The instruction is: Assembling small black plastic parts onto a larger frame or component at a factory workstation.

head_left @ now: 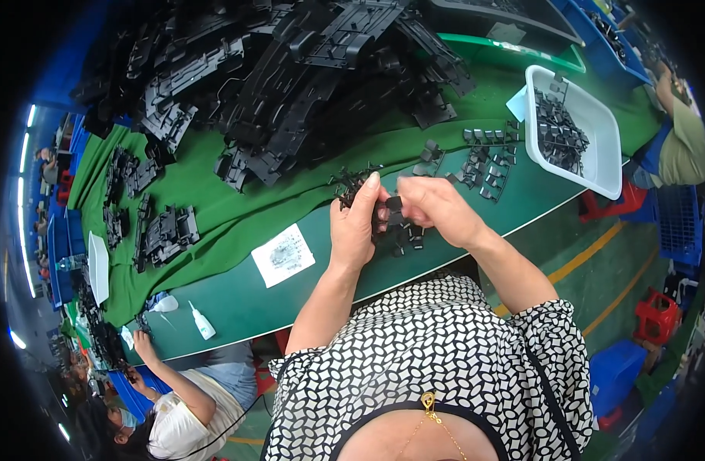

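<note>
Near the table's front edge, my left hand (pixel 352 234) is closed, thumb up, around a small black plastic part (pixel 395 206). My right hand (pixel 442 209) pinches at the same part from the other side; its fingertips are slightly blurred. Dark tabs of it hang below the fingers. A tangle of thin black plastic pieces (pixel 351 184) shows just beyond my left thumb; whether that hand holds them too I cannot tell. To the right of my hands, several black clip strips (pixel 487 165) lie on the green table (pixel 398 270).
A large heap of black moulded panels (pixel 283 115) covers the far side on a green cloth (pixel 230 203). A white bin (pixel 610 127) of small black parts stands right. A smudged white sheet (pixel 283 256) and white bottle (pixel 203 323) lie left. A co-worker (pixel 203 407) sits lower left.
</note>
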Demonstrator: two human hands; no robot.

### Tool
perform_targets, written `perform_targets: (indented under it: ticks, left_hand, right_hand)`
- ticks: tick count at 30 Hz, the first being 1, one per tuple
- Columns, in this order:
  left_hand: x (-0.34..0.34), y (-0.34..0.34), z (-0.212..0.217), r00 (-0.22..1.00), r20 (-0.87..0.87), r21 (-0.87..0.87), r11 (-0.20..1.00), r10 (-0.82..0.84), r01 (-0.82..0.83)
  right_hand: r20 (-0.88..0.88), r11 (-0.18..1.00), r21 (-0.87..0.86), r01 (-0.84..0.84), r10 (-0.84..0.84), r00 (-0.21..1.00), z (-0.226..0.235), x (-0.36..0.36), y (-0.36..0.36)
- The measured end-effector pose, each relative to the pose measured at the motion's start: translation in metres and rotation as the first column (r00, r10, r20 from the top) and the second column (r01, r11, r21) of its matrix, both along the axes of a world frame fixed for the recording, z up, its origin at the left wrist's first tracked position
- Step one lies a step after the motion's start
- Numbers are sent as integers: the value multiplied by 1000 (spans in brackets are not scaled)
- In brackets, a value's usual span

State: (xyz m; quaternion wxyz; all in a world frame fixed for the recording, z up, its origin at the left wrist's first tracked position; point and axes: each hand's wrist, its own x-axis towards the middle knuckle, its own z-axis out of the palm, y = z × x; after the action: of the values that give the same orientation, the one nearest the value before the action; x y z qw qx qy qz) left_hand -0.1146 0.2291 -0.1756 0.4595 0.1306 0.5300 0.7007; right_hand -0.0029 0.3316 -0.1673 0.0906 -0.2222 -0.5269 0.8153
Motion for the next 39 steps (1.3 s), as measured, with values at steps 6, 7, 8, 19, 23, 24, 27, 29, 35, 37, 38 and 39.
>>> perform_targets:
  ticks: [6, 7, 8, 19, 23, 24, 27, 29, 35, 37, 38, 39]
  left_hand:
    - [1, 0, -2, 994, 74, -24, 996, -81, 83]
    - [3, 0, -2, 989, 109, -13, 994, -102, 104]
    - [4, -1, -4, 982, 144, 0, 992, -124, 125]
    - [6, -7, -8, 934, 304, 186, 973, -187, 135]
    - [-7, -1, -5, 866, 496, 354, 926, -69, -129]
    - [-10, -1, -2, 912, 409, 338, 935, -41, -110]
    - [-6, 1, 1, 972, 228, 171, 981, 55, -95]
    - [-4, -1, 3, 977, 194, 108, 988, 93, -115]
    - [2, 3, -2, 999, 36, 91, 996, 22, -25]
    - [1, 3, -5, 999, -35, 61, 998, 9, -7]
    - [1, 2, -4, 999, -21, 60, 998, -27, 28]
    - [1, 1, -4, 998, -8, 59, 996, -62, 63]
  right_hand:
    - [-24, 973, 230, 7, -1, 1000, 2, -1, -1]
    - [-53, 985, 172, 24, -15, 998, 1, 0, 2]
    - [-81, 993, 112, 39, -30, 996, 0, 0, 3]
    - [-212, 925, -362, 112, -199, 957, -3, -8, -21]
    - [-245, 642, -763, 78, -399, 884, -18, -4, 1]
    - [-244, 643, -762, 76, -394, 886, -13, -3, 0]
    - [-152, 793, -605, 71, -202, 968, -7, -1, -7]
    - [-121, 847, -531, 40, -123, 985, -3, -2, -6]
    - [-56, 994, 85, -64, 69, 996, -1, -2, -4]
    - [-85, 988, 149, -40, 53, 995, 8, -3, -3]
    - [-111, 977, 213, -18, 42, 993, 12, -3, -2]
    - [-113, 977, 213, -14, 39, 993, 12, -3, -2]
